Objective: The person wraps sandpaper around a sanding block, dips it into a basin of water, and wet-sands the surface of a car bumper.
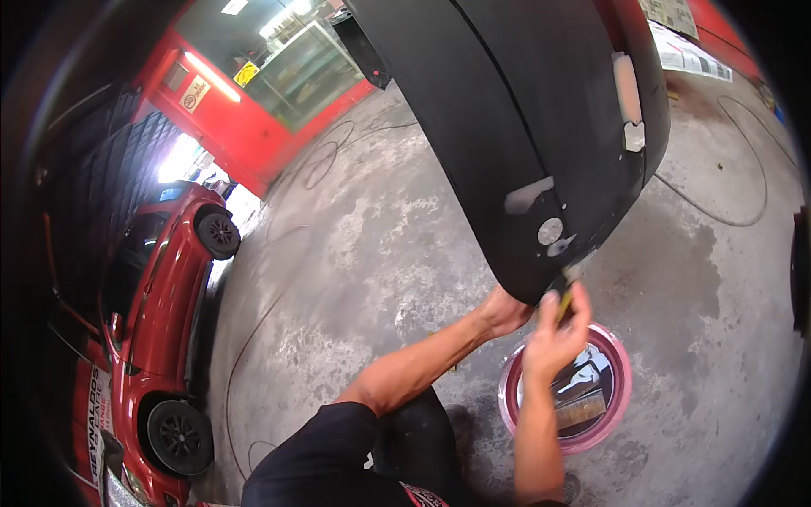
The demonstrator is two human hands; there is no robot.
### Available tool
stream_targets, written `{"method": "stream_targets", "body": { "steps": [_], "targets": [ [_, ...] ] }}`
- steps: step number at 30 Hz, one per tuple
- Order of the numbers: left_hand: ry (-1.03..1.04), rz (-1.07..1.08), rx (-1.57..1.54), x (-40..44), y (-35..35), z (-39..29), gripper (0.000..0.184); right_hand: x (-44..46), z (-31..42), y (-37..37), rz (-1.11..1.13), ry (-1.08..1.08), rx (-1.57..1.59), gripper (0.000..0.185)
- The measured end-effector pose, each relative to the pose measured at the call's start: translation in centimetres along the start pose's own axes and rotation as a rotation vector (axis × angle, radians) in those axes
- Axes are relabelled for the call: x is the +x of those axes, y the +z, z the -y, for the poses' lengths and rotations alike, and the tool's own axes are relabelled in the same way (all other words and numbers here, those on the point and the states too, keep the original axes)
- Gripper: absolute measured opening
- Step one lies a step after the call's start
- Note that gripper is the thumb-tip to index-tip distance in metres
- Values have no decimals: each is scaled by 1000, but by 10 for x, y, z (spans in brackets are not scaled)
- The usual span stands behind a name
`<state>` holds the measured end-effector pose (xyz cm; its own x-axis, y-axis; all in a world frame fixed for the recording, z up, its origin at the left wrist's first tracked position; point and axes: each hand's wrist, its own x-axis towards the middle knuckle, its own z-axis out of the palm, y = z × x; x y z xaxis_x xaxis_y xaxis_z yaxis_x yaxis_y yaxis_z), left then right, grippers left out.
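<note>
A large black panel (498, 110) with pale filler-like patches and a round hole spans the upper middle. My left hand (505, 313) is at its lower corner, fingers partly hidden behind the edge. Just to the right, my right hand (557, 329) pinches a small yellowish tool (565, 304) against the panel's lower edge; the tool's tip is blurred. Below my right hand, a pink-rimmed round basin (623, 380) stands on the floor, with a brownish block (581, 411) and dark liquid or a reflective surface inside.
A red car (160, 296) stands at the left. Thin hoses or cables (253, 338) lie on the concrete floor (363, 228), also at the right. A red wall with a window (296, 76) is at the back. Newspaper sheets (688, 55) are at the upper right.
</note>
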<state>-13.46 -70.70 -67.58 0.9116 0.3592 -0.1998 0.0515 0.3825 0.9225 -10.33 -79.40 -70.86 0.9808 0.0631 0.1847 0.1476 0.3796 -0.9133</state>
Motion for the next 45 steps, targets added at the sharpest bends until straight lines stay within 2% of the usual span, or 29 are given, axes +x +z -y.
{"method": "stream_targets", "body": {
  "steps": [1,2,5,7,8,9,11,13,14,15,16,17,19,20,21,23,24,25,27,28,31,33,35,36,37,39,41,43,45],
  "targets": [
    [41,10,-12,1,-4,6,47,19,8,1,-12,88,14,39],
    [81,20,-24,3,-8,12,46,40,16,1,-10,164,177,38],
    [221,85,18,14,-22,23,45,19,8,1,-19,-5,-46,37],
    [310,139,61,19,-25,27,46,-11,-2,8,-14,-163,-46,39],
    [353,160,77,18,-24,30,46,-2,-5,4,-3,-134,-48,39],
    [268,95,48,14,-24,31,46,15,-6,1,3,-100,-48,39],
    [101,-40,-29,1,-11,18,47,55,17,-3,5,203,173,40],
    [79,38,-146,5,-20,21,46,38,7,-5,-13,-23,-59,40],
    [86,64,-164,9,-22,20,46,12,-10,-4,-3,-32,-58,39],
    [94,90,-183,13,-24,19,46,-18,-23,-3,-2,-145,-162,39],
    [72,221,-284,13,-28,19,46,-26,-27,-5,7,-181,-162,38],
    [67,175,-260,9,-22,17,46,-29,-30,-4,19,-219,-159,38],
    [54,82,-212,1,-8,11,46,15,-10,-6,-30,91,-50,38],
    [74,25,-143,-1,0,9,45,30,-10,-7,-28,112,48,38],
    [73,27,-131,0,-1,8,45,20,-9,-6,-28,112,50,38],
    [91,61,-127,3,-4,9,45,-13,-13,-1,-45,-41,-71,38],
    [98,66,-123,4,-5,9,45,-29,-20,3,-53,-193,-155,37],
    [102,70,-125,5,-4,10,45,-26,-25,-1,-46,-193,-161,37],
    [114,74,-118,5,-5,11,45,5,-8,-3,-64,40,-52,37],
    [113,70,-114,5,-5,11,44,28,4,-6,-33,191,133,37],
    [123,76,-103,7,-6,10,44,7,-7,-4,-27,17,-88,37],
    [129,84,-95,7,-5,9,44,-22,0,9,-14,-89,31,39],
    [137,84,-87,7,-5,10,44,6,-6,0,24,-2,11,38],
    [138,86,-82,7,-5,10,44,26,-4,-4,-21,187,148,37],
    [144,85,-79,7,-5,11,44,40,3,-3,0,243,286,39],
    [146,93,-67,8,-5,8,44,21,5,-4,-2,196,115,40],
    [159,103,-58,7,-6,7,43,-19,-17,5,-21,-14,138,39],
    [178,106,-42,8,-7,8,43,0,-15,-1,5,-10,24,38],
    [227,123,23,8,-9,10,43,42,9,-2,-27,221,222,38]
  ]
}}
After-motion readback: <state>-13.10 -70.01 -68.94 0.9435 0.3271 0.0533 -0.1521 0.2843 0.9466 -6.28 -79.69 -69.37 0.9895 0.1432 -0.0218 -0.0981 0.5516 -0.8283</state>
